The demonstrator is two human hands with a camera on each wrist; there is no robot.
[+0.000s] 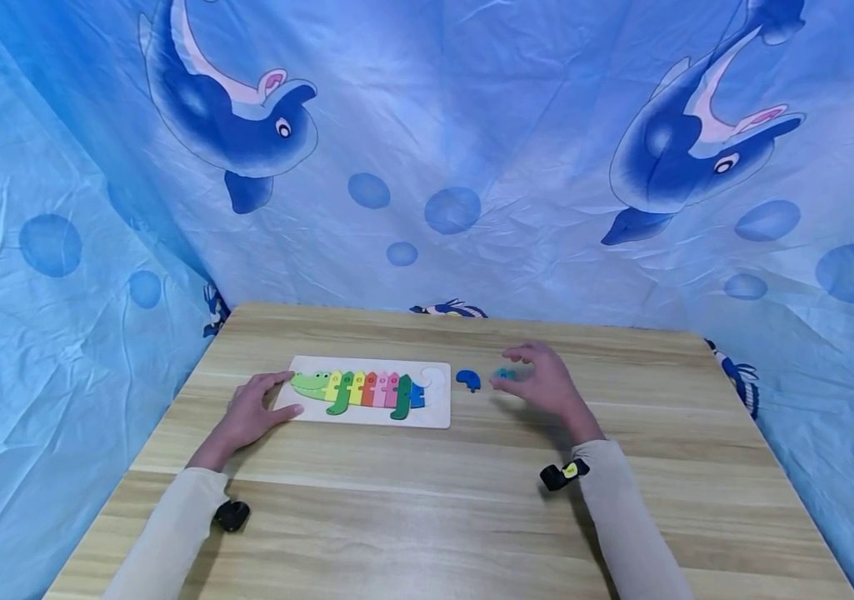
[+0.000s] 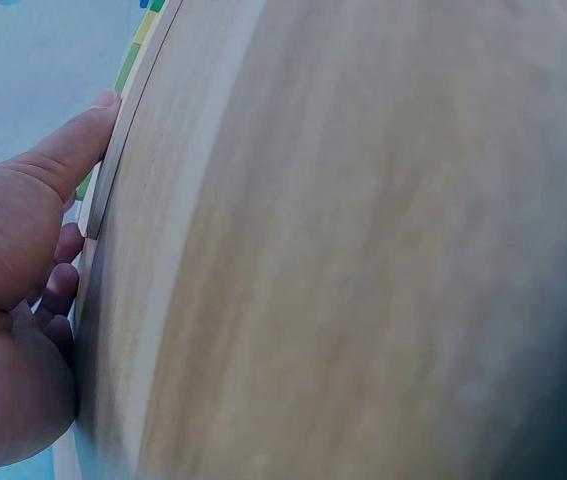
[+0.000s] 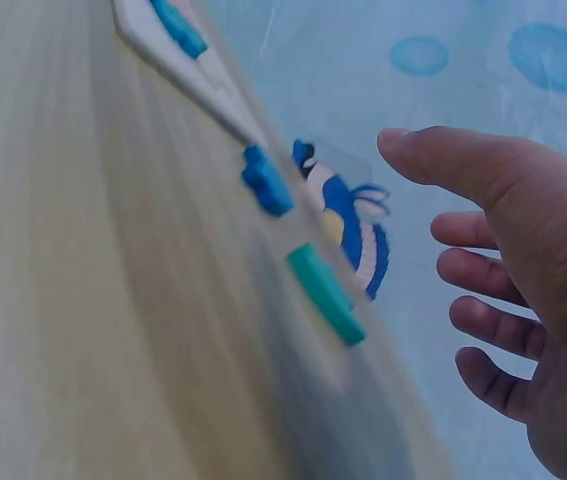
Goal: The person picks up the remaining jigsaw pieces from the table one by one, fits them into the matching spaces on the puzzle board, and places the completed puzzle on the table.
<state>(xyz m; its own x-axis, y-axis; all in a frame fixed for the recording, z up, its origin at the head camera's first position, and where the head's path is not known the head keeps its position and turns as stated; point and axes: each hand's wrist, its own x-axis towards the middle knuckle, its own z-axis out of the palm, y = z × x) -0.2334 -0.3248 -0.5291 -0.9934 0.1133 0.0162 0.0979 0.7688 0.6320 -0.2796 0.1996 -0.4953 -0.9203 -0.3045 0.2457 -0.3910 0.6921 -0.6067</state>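
A pale wooden puzzle board [image 1: 436, 410] with a colourful crocodile [image 1: 370, 388] lies towards the left of the table. My left hand [image 1: 252, 408] holds the board's left end, its thumb on the near edge and fingertips at the far corner. In the left wrist view the thumb [image 2: 83, 140] presses on the board's edge. A pale tail-shaped recess shows at the board's right end. Just right of the board lies a blue puzzle piece [image 1: 468, 381]. My right hand [image 1: 542, 381] hovers over a teal puzzle piece [image 3: 325, 295], fingers parted and apart from it.
The wood-grain table [image 1: 412, 517] runs back to a blue curtain [image 1: 531, 258] printed with dolphins and bubbles. The same curtain hangs on both sides. Each wrist wears a black camera [image 1: 232, 516].
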